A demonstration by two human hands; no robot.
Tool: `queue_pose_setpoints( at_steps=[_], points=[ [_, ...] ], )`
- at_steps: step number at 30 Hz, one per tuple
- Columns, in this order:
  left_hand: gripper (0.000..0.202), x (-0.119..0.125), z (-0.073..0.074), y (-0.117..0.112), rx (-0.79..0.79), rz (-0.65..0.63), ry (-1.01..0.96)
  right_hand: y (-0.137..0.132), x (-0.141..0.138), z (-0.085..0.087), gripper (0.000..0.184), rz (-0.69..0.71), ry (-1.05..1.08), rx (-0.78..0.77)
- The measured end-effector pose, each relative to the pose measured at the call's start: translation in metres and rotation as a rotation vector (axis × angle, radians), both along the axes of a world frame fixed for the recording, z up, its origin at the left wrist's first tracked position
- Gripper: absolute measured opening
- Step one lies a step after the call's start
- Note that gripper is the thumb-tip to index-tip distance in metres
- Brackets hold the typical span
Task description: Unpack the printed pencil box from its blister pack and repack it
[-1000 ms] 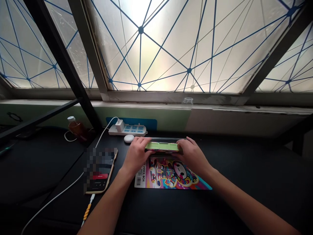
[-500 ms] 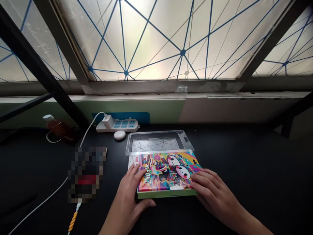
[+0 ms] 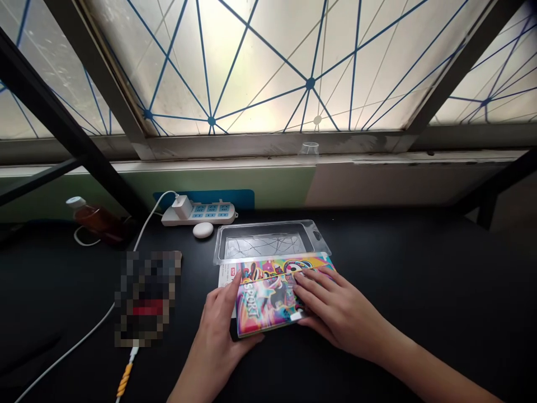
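Observation:
A flat, brightly printed cartoon box (image 3: 266,308) with the word SPORT lies on the black desk, tilted slightly. Its near panel looks blurred, and a line parts it from the printed strip behind. My left hand (image 3: 220,327) holds the left end, fingers along the side and thumb at the front edge. Over the right part of the top lie the fingers of my right hand (image 3: 335,308), its thumb low at the near edge; they cover part of the picture. A white printed sheet (image 3: 226,272) shows at the left. Touching the far edge is a clear plastic tray (image 3: 272,226).
Left of the box lies a pixelated, phone-shaped object (image 3: 146,296) with a cable (image 3: 125,380). Behind stand a power strip (image 3: 210,212), a round white case (image 3: 203,230) and a tilted bottle (image 3: 98,221). A clear cup (image 3: 309,151) is on the window ledge.
My right hand has moved left and inward from the box's right end onto its top. The near panel has shifted and blurred, and the green front side is mostly hidden. My left hand stays close.

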State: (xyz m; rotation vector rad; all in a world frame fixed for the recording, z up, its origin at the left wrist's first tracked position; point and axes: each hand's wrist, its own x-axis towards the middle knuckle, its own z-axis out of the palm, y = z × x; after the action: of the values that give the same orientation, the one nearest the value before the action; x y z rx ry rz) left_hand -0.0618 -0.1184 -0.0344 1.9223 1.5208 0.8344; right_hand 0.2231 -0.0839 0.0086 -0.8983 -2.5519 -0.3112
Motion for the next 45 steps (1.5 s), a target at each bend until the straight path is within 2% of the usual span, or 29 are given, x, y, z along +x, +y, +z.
queue_pose_setpoints(
  at_steps=[2, 5, 7, 9, 12, 17, 19, 24, 30, 34, 37, 42, 45],
  points=[
    [0.108, 0.001, 0.0, -0.001, -0.009, 0.0, 0.001, 0.009, 0.002, 0.01, 0.028, -0.014, 0.034, 0.051],
    [0.118, 0.004, 0.001, -0.003, -0.028, 0.015, 0.008, 0.029, 0.014, 0.019, 0.016, -0.14, 0.093, 0.136],
    [0.12, 0.005, 0.002, -0.004, -0.038, 0.037, 0.013, 0.039, 0.027, 0.02, 0.011, -0.216, 0.131, 0.154],
    [0.118, 0.005, 0.002, -0.005, -0.04, 0.05, 0.018, 0.043, 0.039, 0.016, 0.015, -0.245, 0.171, 0.125],
    [0.11, 0.004, 0.002, -0.004, -0.029, 0.049, 0.031, 0.029, 0.053, 0.005, 0.034, -0.25, 0.218, 0.049],
    [0.069, 0.0, 0.005, 0.0, -0.028, 0.06, 0.032, -0.012, 0.062, -0.017, 0.061, -0.206, 0.163, -0.058],
    [0.063, -0.001, 0.006, 0.001, -0.01, 0.044, 0.034, -0.021, 0.063, -0.025, 0.062, -0.19, 0.134, -0.051],
    [0.066, -0.007, 0.003, 0.002, 0.08, -0.022, 0.065, -0.021, 0.068, -0.032, 0.059, -0.179, 0.192, -0.033],
    [0.083, -0.006, 0.005, -0.001, 0.064, -0.146, 0.17, -0.017, 0.077, -0.029, 0.042, -0.284, 0.405, -0.255],
    [0.085, 0.0, 0.007, -0.001, 0.032, -0.085, 0.253, -0.006, 0.077, -0.028, 0.037, -0.353, 0.395, -0.396],
    [0.085, 0.003, 0.007, 0.002, 0.028, -0.089, 0.289, 0.006, 0.072, -0.025, 0.037, -0.369, 0.287, -0.39],
    [0.087, 0.004, 0.002, 0.004, 0.018, -0.118, 0.352, 0.018, 0.047, -0.015, 0.03, -0.254, 0.118, -0.285],
    [0.09, 0.004, 0.001, 0.003, 0.019, -0.112, 0.335, 0.018, 0.022, -0.008, 0.03, -0.177, 0.073, -0.297]
  ],
)
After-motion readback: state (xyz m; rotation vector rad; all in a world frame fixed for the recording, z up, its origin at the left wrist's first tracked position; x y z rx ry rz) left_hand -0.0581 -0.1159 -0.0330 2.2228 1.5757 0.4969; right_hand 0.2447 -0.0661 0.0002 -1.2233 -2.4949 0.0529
